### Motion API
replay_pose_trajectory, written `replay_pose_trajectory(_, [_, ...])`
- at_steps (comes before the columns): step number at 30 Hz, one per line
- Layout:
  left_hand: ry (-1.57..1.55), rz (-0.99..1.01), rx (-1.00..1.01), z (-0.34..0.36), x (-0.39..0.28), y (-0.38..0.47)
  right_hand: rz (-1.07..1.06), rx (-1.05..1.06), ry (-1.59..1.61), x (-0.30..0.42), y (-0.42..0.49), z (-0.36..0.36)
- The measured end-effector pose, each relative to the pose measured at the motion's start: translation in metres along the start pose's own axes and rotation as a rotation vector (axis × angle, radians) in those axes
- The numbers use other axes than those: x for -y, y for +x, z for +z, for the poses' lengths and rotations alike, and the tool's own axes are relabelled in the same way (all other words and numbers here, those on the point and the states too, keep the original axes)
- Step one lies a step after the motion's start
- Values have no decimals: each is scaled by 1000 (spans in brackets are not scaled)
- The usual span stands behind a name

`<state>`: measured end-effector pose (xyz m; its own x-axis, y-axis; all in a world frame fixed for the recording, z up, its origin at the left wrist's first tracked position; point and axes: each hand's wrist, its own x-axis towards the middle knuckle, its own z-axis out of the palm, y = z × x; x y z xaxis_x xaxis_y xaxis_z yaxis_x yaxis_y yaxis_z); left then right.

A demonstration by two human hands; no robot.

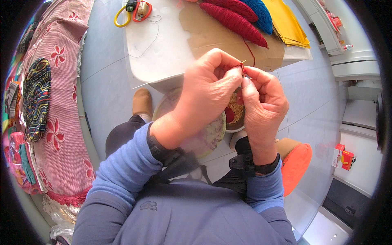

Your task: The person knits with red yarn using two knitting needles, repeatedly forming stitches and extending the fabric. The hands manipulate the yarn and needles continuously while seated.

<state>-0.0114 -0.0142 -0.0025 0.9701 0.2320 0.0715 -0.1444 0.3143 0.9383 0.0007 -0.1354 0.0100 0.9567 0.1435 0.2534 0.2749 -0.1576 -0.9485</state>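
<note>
My left hand and my right hand meet above the near edge of a small table. Between their fingertips is a small piece of red yarn work, pinched from both sides. The thin golden tip of a needle or hook pokes out at its top; which hand grips the shaft is hidden. A strand of dark red yarn runs from the work up to a crimson yarn skein. Below my hands, a bowl contains yellow grains or beads and something red.
The table bears brown cardboard, scissors with yellow and orange handles, a dark thread, blue yarn and yellow sheets. A round patterned surface sits below. At left lies a pink flowered cover; white cabinets stand right.
</note>
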Motion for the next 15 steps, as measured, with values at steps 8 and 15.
replay_pose_trajectory(8, [29, -6, -4, 1, 1, -2, -35, -40, 29, -5, -5, 7])
replay_pose_trajectory(15, [-330, -185, 89, -3, 2, 1, -48, -110, 104, -4, -5, 10])
